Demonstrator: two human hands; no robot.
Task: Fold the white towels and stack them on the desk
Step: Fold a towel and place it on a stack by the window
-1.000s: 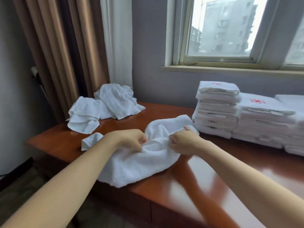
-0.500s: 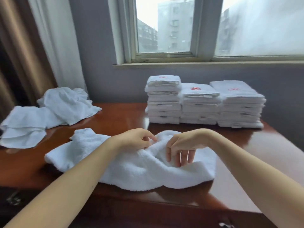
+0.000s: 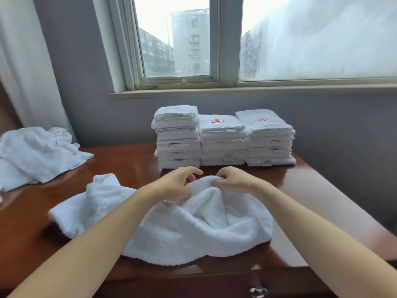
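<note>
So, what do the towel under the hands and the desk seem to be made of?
The towel looks like thick white terry cotton: a fuzzy looped pile shows along its edges. The desk looks like reddish-brown wood with a glossy varnish, since its top reflects light like a mirror; solid wood or veneer, I cannot tell.

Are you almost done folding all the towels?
Partly. Three folded stacks stand at the back of the desk. The right hand pinches a crumpled towel, the left hand touching it. A loose pile waits unfolded on the left.
</note>
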